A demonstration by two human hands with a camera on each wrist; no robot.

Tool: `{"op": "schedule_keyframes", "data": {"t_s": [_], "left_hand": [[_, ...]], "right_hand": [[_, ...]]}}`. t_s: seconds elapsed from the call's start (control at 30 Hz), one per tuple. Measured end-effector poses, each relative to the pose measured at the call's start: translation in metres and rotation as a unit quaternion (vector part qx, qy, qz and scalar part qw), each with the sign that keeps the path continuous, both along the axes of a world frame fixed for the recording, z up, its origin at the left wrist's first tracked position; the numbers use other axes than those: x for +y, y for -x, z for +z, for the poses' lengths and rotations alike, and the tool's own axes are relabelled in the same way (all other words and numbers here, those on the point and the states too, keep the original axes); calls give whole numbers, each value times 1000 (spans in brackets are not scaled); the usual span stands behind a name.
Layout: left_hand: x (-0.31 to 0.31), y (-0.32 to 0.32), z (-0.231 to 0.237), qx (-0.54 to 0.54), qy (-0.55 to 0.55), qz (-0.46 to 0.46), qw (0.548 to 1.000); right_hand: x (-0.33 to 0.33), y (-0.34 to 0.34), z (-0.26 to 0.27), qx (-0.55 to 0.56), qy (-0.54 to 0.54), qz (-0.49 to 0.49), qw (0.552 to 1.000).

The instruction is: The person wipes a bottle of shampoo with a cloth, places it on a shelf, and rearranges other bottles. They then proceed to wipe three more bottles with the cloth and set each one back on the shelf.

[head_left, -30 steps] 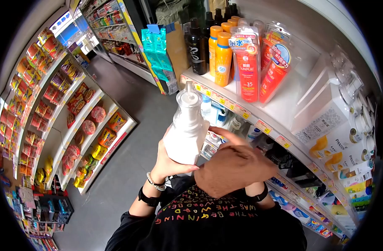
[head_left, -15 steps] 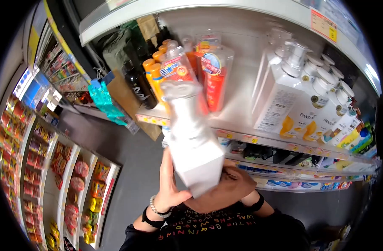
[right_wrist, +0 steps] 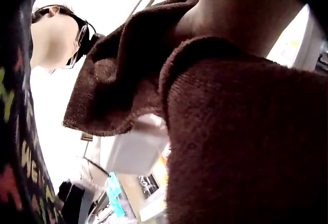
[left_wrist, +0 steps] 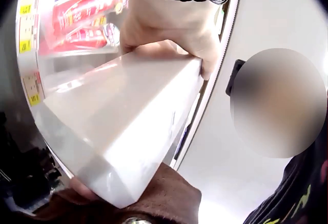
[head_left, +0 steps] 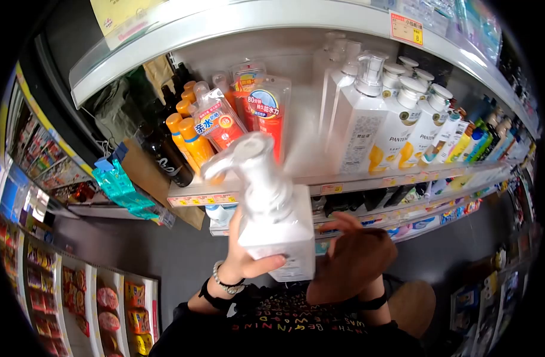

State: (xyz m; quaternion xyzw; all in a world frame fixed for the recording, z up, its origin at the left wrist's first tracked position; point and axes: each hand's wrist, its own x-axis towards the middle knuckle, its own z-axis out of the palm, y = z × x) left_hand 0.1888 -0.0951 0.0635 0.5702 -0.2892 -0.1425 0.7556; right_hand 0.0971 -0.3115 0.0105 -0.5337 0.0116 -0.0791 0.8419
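Observation:
My left hand (head_left: pixel 241 262) grips a white pump bottle (head_left: pixel 278 235) by its side, thumb across the front face. The bottle has a squared body and a clear cap over its pump head, which points left in the head view. In the left wrist view the bottle's body (left_wrist: pixel 123 106) extends down from the palm towards a brown cloth (left_wrist: pixel 169 193). My right hand (head_left: pixel 344 222) holds that brown towel-like cloth (head_left: pixel 358 262), which hides most of the palm; the fingertips stick out above it, just right of the bottle. Thick folds (right_wrist: pixel 230 131) cover the hand in the right wrist view.
Ahead, a shelf (head_left: pixel 308 178) carries orange sunscreen bottles (head_left: pixel 195 143), red sunscreen packs (head_left: pixel 269 119), a boxy white pump bottle (head_left: pixel 358 119) and Pantene bottles (head_left: pixel 412 119). Teal packets (head_left: pixel 120 184) hang at its left end. A snack rack (head_left: pixel 88 303) stands lower left.
The view has turned right towards the shelf. The bottle has turned so its pump spout points left. The right hand with the cloth has moved from the bottle's base to its right side.

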Motion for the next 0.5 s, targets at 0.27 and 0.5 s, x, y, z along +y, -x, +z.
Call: {"op": "schedule_keyframes", "data": {"t_s": [0.27, 0.5], "left_hand": [[101, -11, -13, -101, 5, 60, 993], [179, -3, -35, -125, -58, 46, 989]], "right_hand": [[31, -51, 21, -131, 306, -215, 918], [2, -146, 53, -223, 93, 4, 970]]}}
